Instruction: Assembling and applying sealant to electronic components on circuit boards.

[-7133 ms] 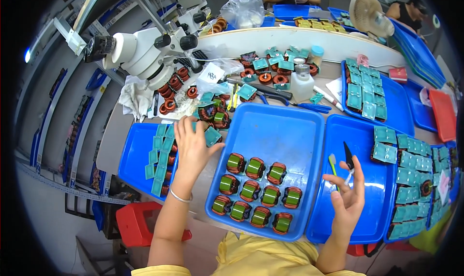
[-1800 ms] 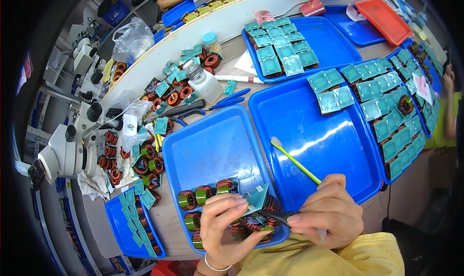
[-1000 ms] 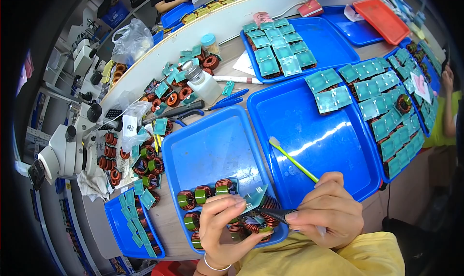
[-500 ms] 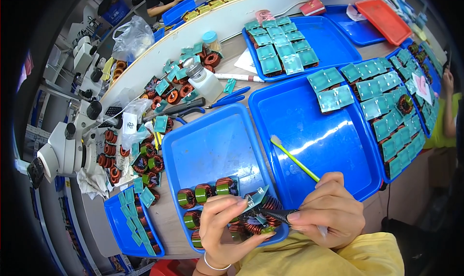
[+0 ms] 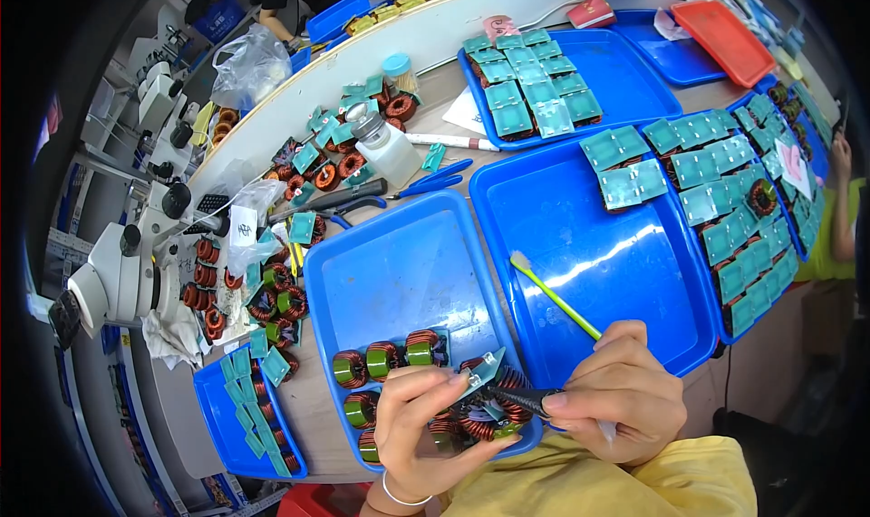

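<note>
Coil unit [image 5: 494, 413]: copper windings with a small green board [image 5: 484, 372] attached, the board tilted. Held up over the near right corner of the middle blue tray [image 5: 390, 254]. Left hand [image 5: 412, 417] has it from the left, fingers on the board side, thumb below, partly curled with the unit between; white bangle [image 5: 405, 499] at the wrist.

Right hand [image 5: 625, 395] closed, thumb and forefinger pinching a black pointed tool [image 5: 524, 400]; tip in among the windings below the board, exact contact too small to tell. Green-handled brush [image 5: 559, 301] slants from the same hand, bristles up and to the left over the right-hand blue tray [image 5: 562, 204]; how it is gripped cannot be told.

In the middle tray, near end: rows of green-banded coils [image 5: 382, 360], some hidden by the left hand. Right-hand tray: green boards [image 5: 633, 183] at its far right corner. Beyond it, further right, a tray packed with boards, one loose coil [image 5: 762, 197] on top.

Left on the surface [image 5: 322, 399]: smaller blue tray [image 5: 211, 417] with overlapping boards. Farther back: blue-handled pliers [image 5: 439, 180], clear bottle [image 5: 391, 157], heaped coils. White microscope [image 5: 127, 272] at far left.
</note>
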The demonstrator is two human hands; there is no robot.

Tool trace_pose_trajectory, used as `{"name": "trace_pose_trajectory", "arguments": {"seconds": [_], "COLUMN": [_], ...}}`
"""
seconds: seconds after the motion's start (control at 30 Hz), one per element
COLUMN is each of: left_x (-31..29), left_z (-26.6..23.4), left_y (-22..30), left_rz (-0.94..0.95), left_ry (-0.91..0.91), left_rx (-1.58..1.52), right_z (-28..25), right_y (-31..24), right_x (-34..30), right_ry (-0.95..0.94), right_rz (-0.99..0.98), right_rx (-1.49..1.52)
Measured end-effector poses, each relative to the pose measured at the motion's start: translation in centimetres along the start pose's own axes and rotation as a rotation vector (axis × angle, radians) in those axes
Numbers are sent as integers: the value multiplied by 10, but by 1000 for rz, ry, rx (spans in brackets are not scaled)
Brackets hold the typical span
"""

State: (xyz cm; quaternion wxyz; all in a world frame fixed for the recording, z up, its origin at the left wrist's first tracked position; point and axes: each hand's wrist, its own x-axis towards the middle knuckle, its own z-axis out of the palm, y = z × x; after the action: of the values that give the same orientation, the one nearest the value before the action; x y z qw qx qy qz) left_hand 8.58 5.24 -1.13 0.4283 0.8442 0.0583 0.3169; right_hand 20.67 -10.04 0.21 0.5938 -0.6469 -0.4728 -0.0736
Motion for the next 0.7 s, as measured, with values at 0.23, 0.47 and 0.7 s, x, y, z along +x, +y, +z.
{"name": "trace_pose_trajectory", "arguments": {"seconds": [0.23,0.47,0.7], "left_x": [0,1,1], "left_z": [-1,-1,0], "left_y": [0,1,2], "left_rz": [-5,20,17], "left_ry": [7,-4,-1], "left_rx": [4,35,38], "right_z": [0,1,3], "right_y": [-1,0,0], "right_x": [0,1,1], "right_ry": [-10,-15,-1], "right_rz": [12,1,-9], "right_rx": [-1,-5,-23]}}
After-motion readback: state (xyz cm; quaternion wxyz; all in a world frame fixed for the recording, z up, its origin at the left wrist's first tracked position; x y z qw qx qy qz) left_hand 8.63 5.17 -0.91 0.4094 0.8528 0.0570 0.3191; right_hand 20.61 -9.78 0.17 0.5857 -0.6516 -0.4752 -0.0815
